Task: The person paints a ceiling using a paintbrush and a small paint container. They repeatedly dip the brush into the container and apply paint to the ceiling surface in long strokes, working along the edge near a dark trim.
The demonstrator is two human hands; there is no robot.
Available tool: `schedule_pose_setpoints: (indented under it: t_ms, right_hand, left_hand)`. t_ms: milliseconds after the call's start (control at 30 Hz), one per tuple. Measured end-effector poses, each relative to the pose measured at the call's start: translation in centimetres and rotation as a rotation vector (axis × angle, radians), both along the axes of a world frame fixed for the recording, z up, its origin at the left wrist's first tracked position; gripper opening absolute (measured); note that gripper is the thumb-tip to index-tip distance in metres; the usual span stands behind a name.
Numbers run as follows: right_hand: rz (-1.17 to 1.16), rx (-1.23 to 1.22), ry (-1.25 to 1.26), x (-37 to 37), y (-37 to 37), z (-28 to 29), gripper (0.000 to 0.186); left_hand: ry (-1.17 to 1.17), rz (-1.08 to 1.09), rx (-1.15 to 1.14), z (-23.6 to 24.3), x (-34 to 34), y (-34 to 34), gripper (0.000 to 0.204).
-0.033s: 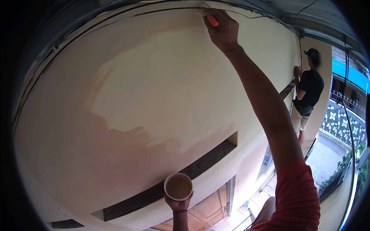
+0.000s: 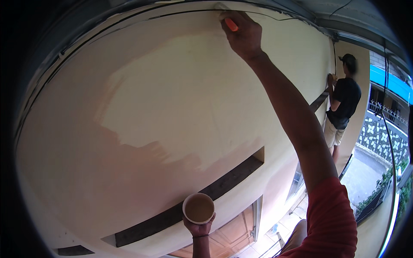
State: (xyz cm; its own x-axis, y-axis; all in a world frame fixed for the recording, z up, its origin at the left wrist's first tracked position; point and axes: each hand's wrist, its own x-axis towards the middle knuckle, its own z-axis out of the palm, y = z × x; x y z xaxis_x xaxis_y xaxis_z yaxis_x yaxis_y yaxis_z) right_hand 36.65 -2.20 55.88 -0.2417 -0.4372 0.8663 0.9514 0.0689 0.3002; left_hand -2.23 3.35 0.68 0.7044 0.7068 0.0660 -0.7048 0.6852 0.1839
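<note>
My right hand [image 2: 241, 34] is raised high on the painted wall [image 2: 159, 99], closed round a brush with an orange handle [image 2: 230, 24]; its pale head [image 2: 222, 7] is at the wall's top edge, by black cables [image 2: 172, 13]. My left hand [image 2: 195, 228] holds up a pale cup [image 2: 186, 200] of light brown liquid in front of a dark recessed slot [image 2: 150, 228]. The wall is cream in the middle, with pinkish tan patches around and below it.
A co-worker [image 2: 344, 103] in a dark shirt and cap stands high at the wall's right end. A wooden door [image 2: 228, 228] is below, with pale floor tiles beside it. An outdoor path [image 2: 365, 172], railing, patterned wall and hanging cables are at right. A metal roof runs overhead.
My right hand and the brush have shifted slightly to the left along the top of the wall. My left hand with the cup is practically still.
</note>
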Motion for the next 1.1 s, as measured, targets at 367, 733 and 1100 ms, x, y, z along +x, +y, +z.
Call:
schedule_pose_setpoints:
  t_ms: [367, 733, 1100]
  right_hand:
    - [1.024, -0.379, 0.173, -5.9, -2.7, -1.8, 0.015]
    - [1.207, -0.019, 0.563, 12.9, -3.5, 3.2, 0.029]
    - [0.361, 0.11, 0.478, 18.9, -2.9, 4.7, 0.028]
  left_hand:
    - [-0.026, 0.005, -0.047, -0.4, 0.7, 0.8, 0.078]
    - [-0.023, 0.002, -0.055, -0.5, 0.8, 0.8, 0.075]
    - [-0.061, 0.008, -0.091, -0.4, 0.8, 0.6, 0.075]
